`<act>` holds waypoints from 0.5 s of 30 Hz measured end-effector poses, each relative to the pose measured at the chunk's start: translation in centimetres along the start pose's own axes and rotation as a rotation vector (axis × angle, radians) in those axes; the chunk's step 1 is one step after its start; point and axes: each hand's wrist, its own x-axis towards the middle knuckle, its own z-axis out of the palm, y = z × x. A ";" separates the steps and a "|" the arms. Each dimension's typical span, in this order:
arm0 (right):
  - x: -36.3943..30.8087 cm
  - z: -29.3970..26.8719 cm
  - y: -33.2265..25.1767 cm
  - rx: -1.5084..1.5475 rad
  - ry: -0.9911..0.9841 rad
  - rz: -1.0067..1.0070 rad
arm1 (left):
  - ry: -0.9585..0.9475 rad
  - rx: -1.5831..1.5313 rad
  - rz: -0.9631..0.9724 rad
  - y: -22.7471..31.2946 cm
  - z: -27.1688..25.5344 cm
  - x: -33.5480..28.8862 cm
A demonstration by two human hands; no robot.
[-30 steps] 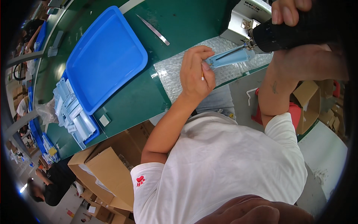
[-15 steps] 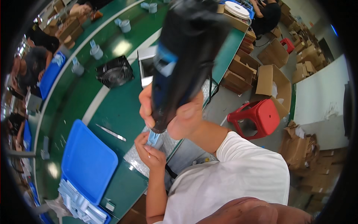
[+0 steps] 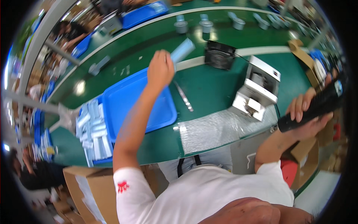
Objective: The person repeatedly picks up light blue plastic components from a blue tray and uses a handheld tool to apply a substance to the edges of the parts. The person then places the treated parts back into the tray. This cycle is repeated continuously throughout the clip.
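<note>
Left hand (image 3: 160,71) grips a pale blue piece (image 3: 182,51); right hand (image 3: 307,112) grips a black tool (image 3: 317,106).

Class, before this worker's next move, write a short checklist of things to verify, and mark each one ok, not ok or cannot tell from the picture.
1. Left hand grips the pale blue flat piece: ok.
2. Right hand grips the black handheld tool: ok.
3. Blue plastic tray has bare room: ok.
4. Stack of pale blue pieces stays beside the tray: ok.
5. Clear bubble-wrap mat lies flat on the green table: ok.
6. Tool tip condition: cannot tell.
</note>
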 end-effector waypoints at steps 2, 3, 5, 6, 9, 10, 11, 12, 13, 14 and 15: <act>-0.5 0.9 1.8 -0.109 0.029 0.014 | 0.044 0.199 -0.216 -7.0 1.1 4.6; -0.4 1.6 3.1 -0.119 0.034 0.034 | 0.013 0.365 -0.304 -14.2 1.2 6.0; -1.0 1.2 4.1 -0.256 0.108 0.038 | -0.168 0.457 -0.577 -12.3 2.1 10.0; -0.9 1.5 4.7 -0.270 0.123 0.056 | -0.088 0.435 -0.710 -15.6 2.4 10.7; -0.7 -0.4 5.0 -0.346 0.112 0.087 | -0.201 0.283 -0.883 -19.2 6.4 13.1; -0.4 -0.6 5.0 -0.377 0.097 0.104 | -0.232 0.172 -0.921 -19.1 7.1 13.5; -0.3 -1.1 5.0 -0.344 0.083 0.088 | -0.274 0.061 -0.960 -18.7 7.2 13.8; 0.0 -2.3 4.7 -0.330 0.015 0.150 | -0.266 0.001 -0.935 -19.8 6.5 13.7; 0.3 -3.2 4.1 -0.341 -0.003 0.184 | -0.256 -0.060 -0.911 -21.3 5.8 13.5; 0.1 -5.6 3.6 -0.333 -0.002 0.210 | -0.258 0.038 -0.756 -22.8 4.1 13.5; 0.2 -5.8 2.9 -0.383 0.032 0.191 | -0.268 0.096 -0.596 -24.7 2.1 13.1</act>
